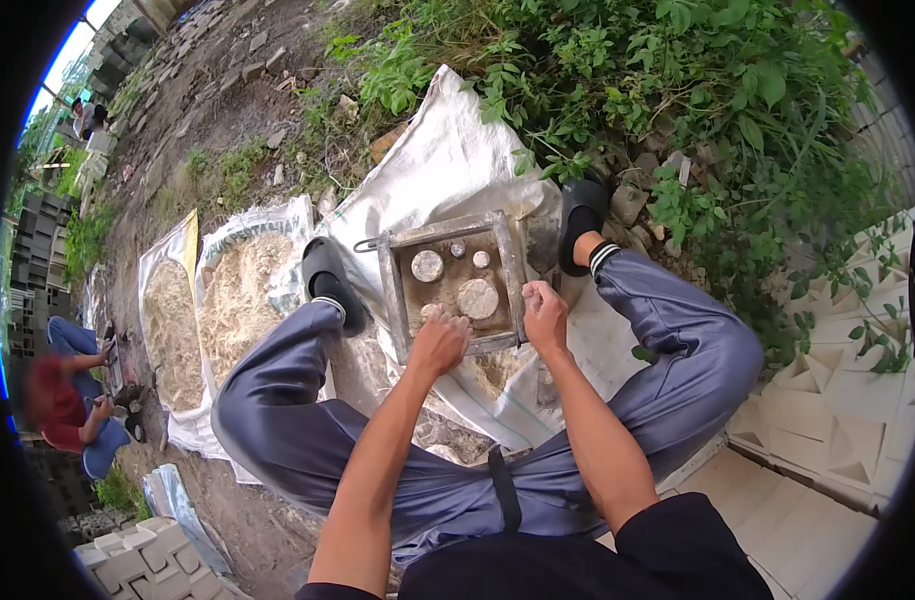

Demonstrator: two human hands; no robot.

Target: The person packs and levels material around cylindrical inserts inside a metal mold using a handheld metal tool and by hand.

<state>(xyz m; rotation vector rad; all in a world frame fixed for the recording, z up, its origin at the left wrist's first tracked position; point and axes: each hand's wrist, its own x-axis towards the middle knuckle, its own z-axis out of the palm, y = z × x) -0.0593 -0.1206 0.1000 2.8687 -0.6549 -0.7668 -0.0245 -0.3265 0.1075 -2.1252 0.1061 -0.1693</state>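
Observation:
A square wooden frame (390,290) lies on a white sack (448,150) between the feet, with sandy material inside. Four round discs sit in it: a large one (478,299), a medium one (428,266) and two small ones (481,259) (458,249). My left hand (440,340) is inside the near left corner, fingers apart on the sand beside the large disc. Against the frame's right side, my right hand (545,315) has its fingers curled together; whatever they hold, if anything, is hidden.
Sacks with pale powder (243,290) lie at the left. Another person (73,400) sits farther left. Leafy plants (718,110) stand at the upper right, patterned blocks (838,420) at the right. My feet in dark shoes (330,280) flank the frame.

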